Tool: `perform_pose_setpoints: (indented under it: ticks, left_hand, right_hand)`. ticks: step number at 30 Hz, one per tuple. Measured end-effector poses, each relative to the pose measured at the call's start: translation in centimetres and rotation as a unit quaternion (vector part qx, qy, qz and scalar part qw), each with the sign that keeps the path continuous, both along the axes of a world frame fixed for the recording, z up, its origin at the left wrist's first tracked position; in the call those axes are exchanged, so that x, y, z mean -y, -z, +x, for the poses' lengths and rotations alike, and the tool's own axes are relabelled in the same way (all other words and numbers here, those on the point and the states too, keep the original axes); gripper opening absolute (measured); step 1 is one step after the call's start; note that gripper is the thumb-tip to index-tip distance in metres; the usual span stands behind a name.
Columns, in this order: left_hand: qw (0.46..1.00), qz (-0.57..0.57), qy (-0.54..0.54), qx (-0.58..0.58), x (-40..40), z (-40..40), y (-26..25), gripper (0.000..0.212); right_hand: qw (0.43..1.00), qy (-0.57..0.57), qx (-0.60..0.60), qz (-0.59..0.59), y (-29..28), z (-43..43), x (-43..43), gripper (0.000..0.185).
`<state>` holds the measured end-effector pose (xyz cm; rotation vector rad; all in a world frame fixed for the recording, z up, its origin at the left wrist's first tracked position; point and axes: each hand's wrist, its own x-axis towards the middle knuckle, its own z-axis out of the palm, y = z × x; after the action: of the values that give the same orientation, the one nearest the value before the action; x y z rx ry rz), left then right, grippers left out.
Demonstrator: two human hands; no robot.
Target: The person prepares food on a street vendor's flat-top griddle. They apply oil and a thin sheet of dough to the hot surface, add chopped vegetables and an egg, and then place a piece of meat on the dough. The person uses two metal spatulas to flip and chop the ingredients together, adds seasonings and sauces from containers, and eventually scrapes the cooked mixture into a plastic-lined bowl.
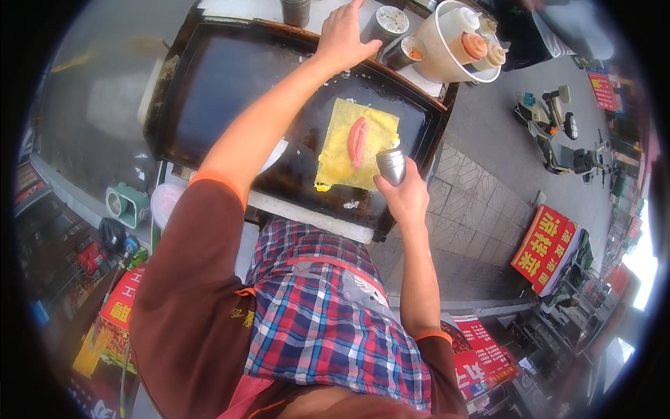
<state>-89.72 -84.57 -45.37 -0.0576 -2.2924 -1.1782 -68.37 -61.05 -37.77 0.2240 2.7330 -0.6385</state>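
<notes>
My right hand grips a metal seasoning shaker, tilted over the right edge of a flat yellow egg pancake. A split pink sausage lies across the middle of that pancake, which rests on a dark griddle. Stretched over the griddle's far edge, my left hand is empty, its thumb and fingers apart. Just right of it stand a large perforated-lid shaker and a smaller tin with orange-red contents on top. My left forearm partly hides a pale flat piece on the griddle.
A white bucket holding several squeeze bottles stands at the griddle's far right corner. Another metal tin is at the far edge. Beyond, there are a parked scooter, a red sign and a partly visible person.
</notes>
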Motion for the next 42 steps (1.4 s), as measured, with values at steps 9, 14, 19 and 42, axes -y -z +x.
perform_pose_setpoints:
  ticks: [9, 14, 19, 42]
  left_hand:
    - [0.869, 0.406, 0.163, 0.231, -2.1, -3.9, 0.3, 0.031]
    - [0.955, 0.201, 0.119, 0.183, 1.0, -1.9, -1.1, 0.038]
    - [0.991, -0.124, 0.001, -0.054, 0.4, 1.6, -3.7, 0.058]
    - [0.957, -0.279, 0.036, 0.078, -3.0, 0.4, -2.3, 0.047]
  right_hand:
    - [0.998, -0.011, -0.045, -0.048, 0.9, 3.7, -0.3, 0.065]
    - [0.998, -0.013, 0.042, -0.050, 1.6, 2.3, 0.3, 0.064]
    - [0.990, 0.069, 0.001, -0.126, 0.0, 3.0, 0.8, 0.070]
    - [0.947, -0.027, -0.291, -0.137, -0.5, -12.5, 2.7, 0.064]
